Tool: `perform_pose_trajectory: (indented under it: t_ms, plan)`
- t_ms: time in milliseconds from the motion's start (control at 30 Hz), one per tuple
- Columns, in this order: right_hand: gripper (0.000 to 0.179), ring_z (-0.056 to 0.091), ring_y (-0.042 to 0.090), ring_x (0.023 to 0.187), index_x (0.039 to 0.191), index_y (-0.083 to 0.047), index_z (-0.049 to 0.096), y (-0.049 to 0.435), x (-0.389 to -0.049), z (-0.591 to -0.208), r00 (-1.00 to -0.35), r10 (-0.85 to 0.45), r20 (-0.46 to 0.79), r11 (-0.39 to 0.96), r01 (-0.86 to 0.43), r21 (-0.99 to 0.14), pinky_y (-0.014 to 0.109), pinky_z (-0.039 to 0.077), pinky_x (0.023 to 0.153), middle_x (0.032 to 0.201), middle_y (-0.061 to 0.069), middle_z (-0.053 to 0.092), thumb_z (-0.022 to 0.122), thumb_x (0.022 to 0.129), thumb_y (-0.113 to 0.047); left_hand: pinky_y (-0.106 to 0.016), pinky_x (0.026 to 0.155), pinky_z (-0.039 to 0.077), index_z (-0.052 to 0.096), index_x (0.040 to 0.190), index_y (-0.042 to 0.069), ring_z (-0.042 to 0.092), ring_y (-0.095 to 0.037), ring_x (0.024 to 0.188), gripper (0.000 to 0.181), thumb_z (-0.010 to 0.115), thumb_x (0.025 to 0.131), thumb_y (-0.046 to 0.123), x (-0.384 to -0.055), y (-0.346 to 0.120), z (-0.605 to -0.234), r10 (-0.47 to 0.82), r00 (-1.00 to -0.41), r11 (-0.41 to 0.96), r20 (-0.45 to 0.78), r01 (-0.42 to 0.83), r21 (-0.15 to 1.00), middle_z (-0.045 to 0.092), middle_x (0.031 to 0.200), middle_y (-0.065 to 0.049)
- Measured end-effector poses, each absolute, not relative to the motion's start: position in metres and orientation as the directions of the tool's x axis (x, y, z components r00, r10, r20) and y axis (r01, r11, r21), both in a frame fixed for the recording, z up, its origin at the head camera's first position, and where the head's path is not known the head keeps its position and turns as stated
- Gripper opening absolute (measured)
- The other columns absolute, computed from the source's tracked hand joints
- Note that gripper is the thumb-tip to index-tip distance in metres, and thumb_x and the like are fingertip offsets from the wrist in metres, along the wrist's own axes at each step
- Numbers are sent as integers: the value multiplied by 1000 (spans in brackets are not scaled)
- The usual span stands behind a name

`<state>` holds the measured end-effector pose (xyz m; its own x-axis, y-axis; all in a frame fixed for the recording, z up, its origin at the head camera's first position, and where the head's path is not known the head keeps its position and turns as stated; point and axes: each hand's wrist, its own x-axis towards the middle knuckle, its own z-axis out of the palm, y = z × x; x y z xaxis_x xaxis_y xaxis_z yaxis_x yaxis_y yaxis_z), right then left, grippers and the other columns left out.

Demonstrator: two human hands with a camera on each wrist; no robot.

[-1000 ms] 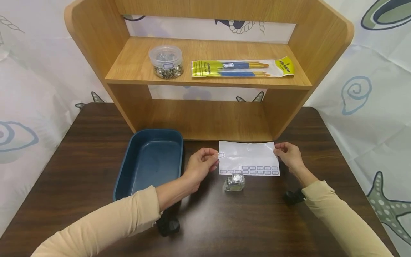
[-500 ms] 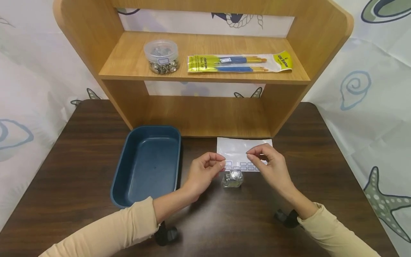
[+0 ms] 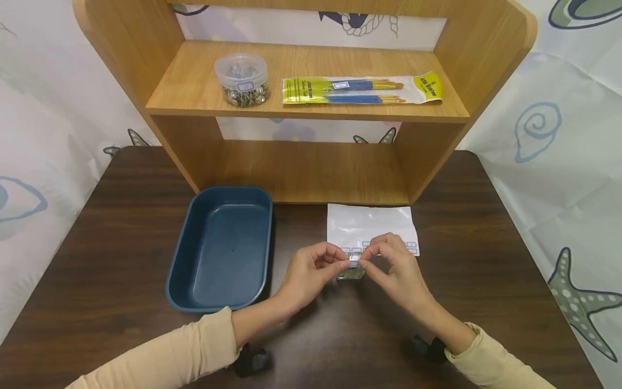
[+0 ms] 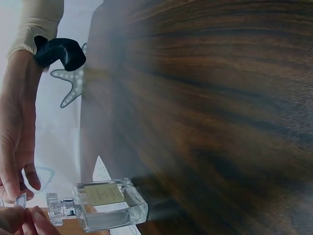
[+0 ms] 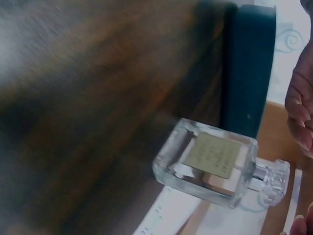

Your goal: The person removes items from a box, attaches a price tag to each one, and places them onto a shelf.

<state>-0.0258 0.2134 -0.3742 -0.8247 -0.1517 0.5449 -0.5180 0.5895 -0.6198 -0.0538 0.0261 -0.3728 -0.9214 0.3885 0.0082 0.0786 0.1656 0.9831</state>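
Above a clear glass perfume bottle, my left hand and right hand come together fingertip to fingertip. Between them they pinch a small white label sticker by its two ends. The bottle stands upright on the table, with a clear faceted cap and a pale yellow-green label; neither hand grips it. Behind it lies a white sticker sheet with rows of blue-bordered labels, partly covered by my right fingers.
A blue tray sits left of my hands. Behind, a wooden shelf bears a lidded tub of metal pieces and a packet of paintbrushes, each with a small label.
My right hand has left the sheet's right edge and moved left to the sticker in my left hand. Both hands now hold it over the bottle. The head view has tilted slightly down.
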Motion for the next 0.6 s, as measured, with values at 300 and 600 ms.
perform_pose_trajectory:
  t_ms: [300,600]
  plan:
    - [27,47,20,89,75,-10,61,213,-13,-396,-787,-158,597,616,-551,-563,23,35,78,91,4,54,78,63,7,-22,68,50,70,77,11,58,-9,78,7,77,77,9,-44,26,-386,390,-914,351,108,256,901,63,83,3]
    - [27,52,22,92,74,-9,62,213,-13,-420,-835,-94,542,662,-459,-592,21,41,77,95,10,56,81,63,6,-37,86,42,70,73,13,55,-20,102,9,79,74,13,-42,34,-409,301,-944,433,137,264,862,59,107,-4]
